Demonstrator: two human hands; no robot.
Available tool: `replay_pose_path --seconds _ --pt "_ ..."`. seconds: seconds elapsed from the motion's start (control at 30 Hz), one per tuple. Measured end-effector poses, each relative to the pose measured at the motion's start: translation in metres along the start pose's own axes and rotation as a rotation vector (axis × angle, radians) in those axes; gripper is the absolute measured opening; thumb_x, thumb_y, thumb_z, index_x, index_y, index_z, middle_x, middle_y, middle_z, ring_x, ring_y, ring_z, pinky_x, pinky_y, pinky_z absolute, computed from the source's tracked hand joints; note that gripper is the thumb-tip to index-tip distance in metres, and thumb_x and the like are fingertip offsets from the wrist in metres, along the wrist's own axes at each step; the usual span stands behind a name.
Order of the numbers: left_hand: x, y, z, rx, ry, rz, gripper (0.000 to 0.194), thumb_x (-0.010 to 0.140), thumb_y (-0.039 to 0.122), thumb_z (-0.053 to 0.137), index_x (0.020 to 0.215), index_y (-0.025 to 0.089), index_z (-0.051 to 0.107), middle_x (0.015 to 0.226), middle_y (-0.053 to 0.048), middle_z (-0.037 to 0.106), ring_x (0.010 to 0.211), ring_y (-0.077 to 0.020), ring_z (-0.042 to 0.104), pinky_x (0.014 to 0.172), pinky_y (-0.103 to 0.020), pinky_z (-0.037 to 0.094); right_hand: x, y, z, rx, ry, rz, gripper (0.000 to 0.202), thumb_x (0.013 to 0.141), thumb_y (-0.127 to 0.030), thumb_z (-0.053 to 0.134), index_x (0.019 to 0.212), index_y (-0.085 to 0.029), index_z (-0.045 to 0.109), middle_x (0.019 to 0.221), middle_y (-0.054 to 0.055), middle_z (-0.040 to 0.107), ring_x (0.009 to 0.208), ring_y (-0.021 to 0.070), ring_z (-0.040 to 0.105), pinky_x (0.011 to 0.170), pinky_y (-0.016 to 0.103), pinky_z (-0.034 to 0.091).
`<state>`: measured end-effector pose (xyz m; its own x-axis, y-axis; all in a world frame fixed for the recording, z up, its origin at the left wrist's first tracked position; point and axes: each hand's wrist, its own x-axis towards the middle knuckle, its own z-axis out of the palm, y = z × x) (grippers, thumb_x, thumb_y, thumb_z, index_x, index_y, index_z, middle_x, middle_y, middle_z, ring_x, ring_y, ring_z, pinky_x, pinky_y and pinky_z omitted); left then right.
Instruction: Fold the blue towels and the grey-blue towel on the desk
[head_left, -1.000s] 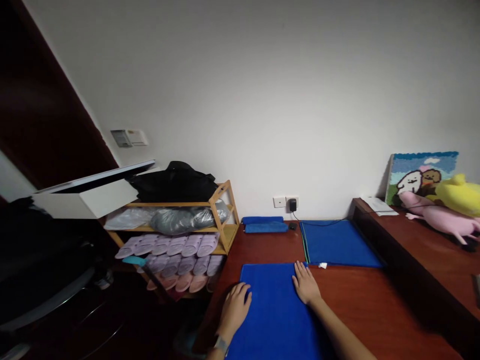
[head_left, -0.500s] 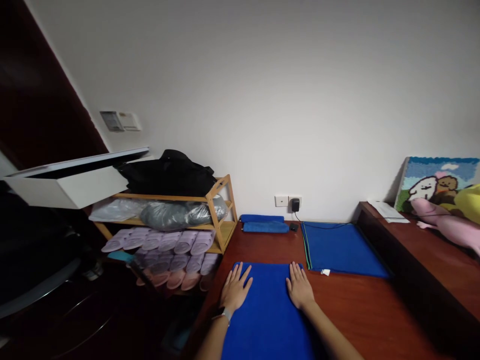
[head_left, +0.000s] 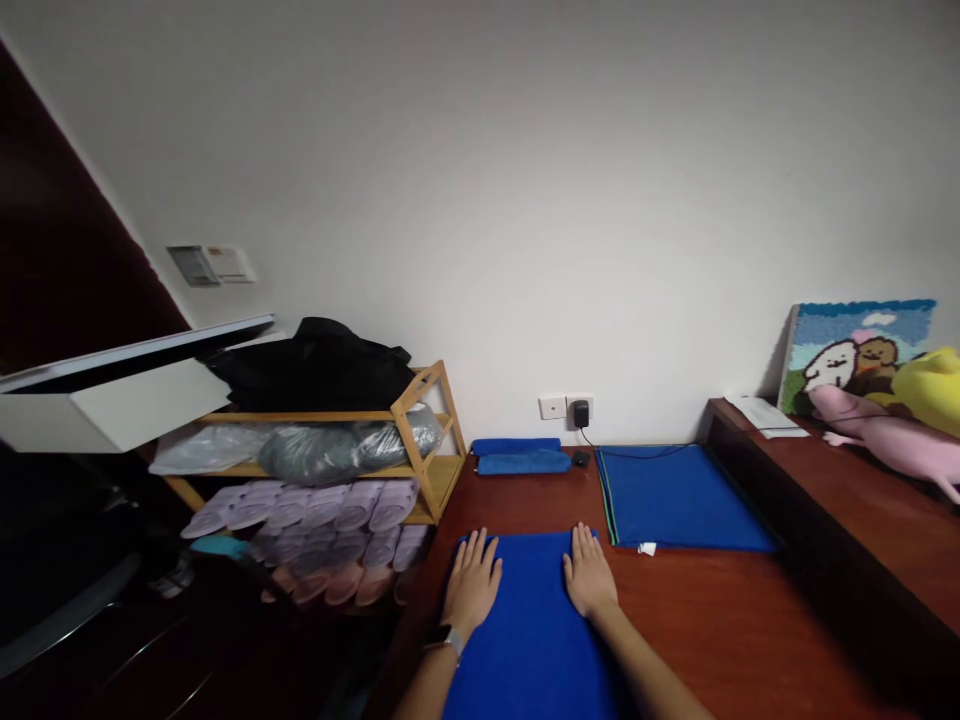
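Note:
A bright blue towel (head_left: 529,630) lies flat on the reddish-brown wooden table (head_left: 697,620), its near end running out of the picture. On its far left corner rests my left hand (head_left: 472,580), palm down with the fingers stretched out; a watch is on that wrist. My right hand (head_left: 591,575) lies flat on the far right corner, fingers extended. To the right is a folded blue cloth (head_left: 682,500) with a green edge and a white tag. Rolled or folded blue cloths (head_left: 523,460) sit against the wall.
Left of the table stands a wooden rack (head_left: 431,480) with slippers (head_left: 304,505), plastic-wrapped bundles and a black bag (head_left: 322,365). A black plug (head_left: 581,412) trails a cable across the folded cloth. On a raised ledge at right are a pink plush toy (head_left: 885,430) and a picture (head_left: 855,350).
The view has turned slightly, so the rack and picture shift left in it. Both hands stay flat on the towel's far corners.

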<state>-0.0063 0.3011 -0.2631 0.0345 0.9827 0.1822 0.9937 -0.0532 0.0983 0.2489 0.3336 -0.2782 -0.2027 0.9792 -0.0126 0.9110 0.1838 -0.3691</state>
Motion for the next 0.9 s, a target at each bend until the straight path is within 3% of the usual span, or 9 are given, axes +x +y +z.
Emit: replay_pose_path --seconds 0.1,0.2,0.3,0.4,0.6,0.7,0.8,0.9 --pt "0.012 0.054 0.008 -0.110 0.045 0.149 0.054 0.107 0.040 0.025 0.151 0.020 0.051 0.162 -0.010 0.044 0.153 -0.0242 0.035 0.127 -0.046 0.027 0.000 0.004 0.002 0.003 0.005 0.001 0.070 0.103 -0.041 0.020 0.160 -0.001 0.020 0.169 0.013 0.015 0.158 0.0226 0.010 0.129 0.039 0.008" --pt "0.021 0.112 0.025 -0.218 -0.029 0.246 0.058 0.108 0.047 0.021 0.156 0.023 0.043 0.163 -0.007 0.042 0.153 -0.0226 0.035 0.127 -0.046 0.029 -0.001 0.008 0.006 -0.039 -0.010 -0.037 0.067 0.101 -0.034 0.021 0.160 -0.001 0.024 0.169 0.013 0.017 0.158 0.0236 0.010 0.129 0.040 0.009" --pt "0.024 0.135 0.042 -0.262 -0.078 0.267 0.058 0.108 0.048 0.018 0.162 0.027 0.030 0.166 -0.005 0.038 0.154 -0.0204 0.031 0.128 -0.047 0.026 0.001 0.012 0.013 -0.084 -0.013 -0.084 0.066 0.098 -0.027 0.025 0.159 -0.002 0.028 0.169 0.013 0.018 0.158 0.0245 0.010 0.129 0.041 0.010" --pt "0.020 0.110 0.045 -0.230 -0.068 0.269 0.059 0.108 0.052 0.020 0.162 0.030 0.028 0.168 -0.004 0.034 0.156 -0.0213 0.027 0.128 -0.048 0.022 0.003 0.016 0.022 -0.080 0.021 -0.066 0.067 0.100 -0.032 0.024 0.159 -0.002 0.027 0.169 0.014 0.020 0.158 0.0242 0.012 0.129 0.042 0.011" --pt "0.011 -0.006 0.019 -0.092 -0.098 0.040 0.064 0.106 0.059 0.023 0.159 0.025 0.036 0.168 -0.009 0.032 0.156 -0.0244 0.025 0.128 -0.048 0.021 0.004 0.015 0.026 -0.059 0.057 -0.020 0.070 0.102 -0.040 0.017 0.161 -0.003 0.023 0.169 0.012 0.021 0.158 0.0220 0.013 0.129 0.040 0.012" --pt "0.013 -0.046 0.013 -0.057 -0.104 -0.008 0.063 0.107 0.055 0.026 0.160 0.022 0.036 0.168 -0.008 0.032 0.156 -0.0233 0.024 0.127 -0.045 0.022 0.003 0.014 0.024 -0.053 0.044 -0.013 0.071 0.102 -0.041 0.018 0.160 -0.002 0.023 0.169 0.013 0.019 0.158 0.0227 0.014 0.129 0.039 0.011" --pt "0.015 -0.062 0.013 -0.062 -0.091 0.007 0.060 0.107 0.049 0.027 0.160 0.022 0.033 0.167 -0.008 0.034 0.156 -0.0228 0.025 0.127 -0.045 0.023 0.002 0.014 0.023 -0.034 0.051 -0.013 0.070 0.102 -0.041 0.019 0.160 -0.002 0.023 0.170 0.013 0.019 0.158 0.0232 0.014 0.129 0.039 0.010" --pt "0.015 -0.050 0.013 -0.066 -0.059 0.021 0.059 0.107 0.041 0.025 0.162 0.020 0.030 0.167 -0.008 0.034 0.156 -0.0234 0.025 0.129 -0.047 0.020 0.002 0.014 0.023 -0.048 0.063 -0.018 0.070 0.102 -0.042 0.018 0.160 -0.002 0.023 0.169 0.013 0.019 0.158 0.0234 0.014 0.129 0.040 0.011"
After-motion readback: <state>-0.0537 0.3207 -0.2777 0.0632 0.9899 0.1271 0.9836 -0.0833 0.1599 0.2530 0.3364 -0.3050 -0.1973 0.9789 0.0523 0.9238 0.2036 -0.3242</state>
